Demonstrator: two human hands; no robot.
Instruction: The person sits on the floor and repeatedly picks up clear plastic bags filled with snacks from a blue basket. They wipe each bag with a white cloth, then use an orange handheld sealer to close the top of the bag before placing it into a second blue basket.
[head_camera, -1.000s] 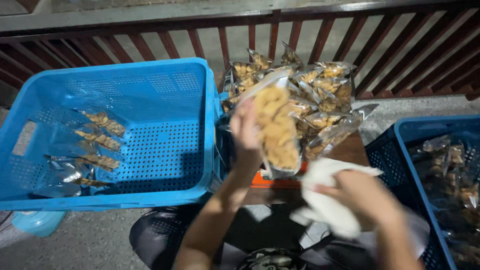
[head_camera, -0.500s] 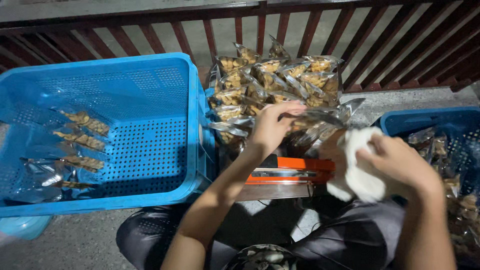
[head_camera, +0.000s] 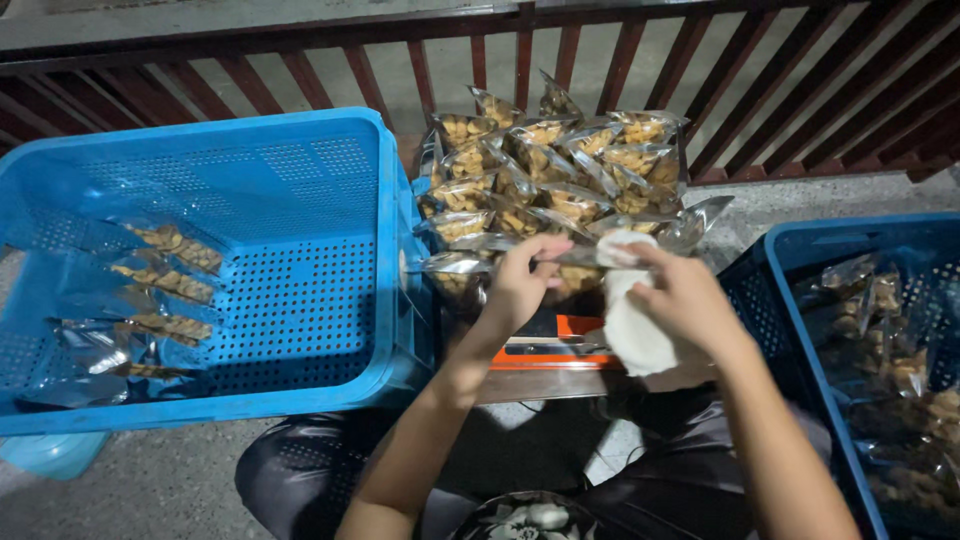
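Two blue crates flank the work. At the left of the frame the large blue crate (head_camera: 300, 300) holds a few sealed snack pouches (head_camera: 165, 285) laid flat along its left side, apparently sorted there apart from the rest. In the upper centre a heap of clear snack bags (head_camera: 560, 170) leans against the red railing (head_camera: 520, 60), stacked within easy reach. Below it the left hand (head_camera: 520, 285) has its fingers closed on the edge of a silvery bag (head_camera: 470, 265), holding it flat over an orange device (head_camera: 555, 345). Just right, the right hand (head_camera: 680, 300) grips a white cloth (head_camera: 630, 320), thumb and fingers pinching its top against the bag's edge, seemingly to wipe it. At the right edge the second blue crate (head_camera: 790, 250) is full of filled bags (head_camera: 900, 380).
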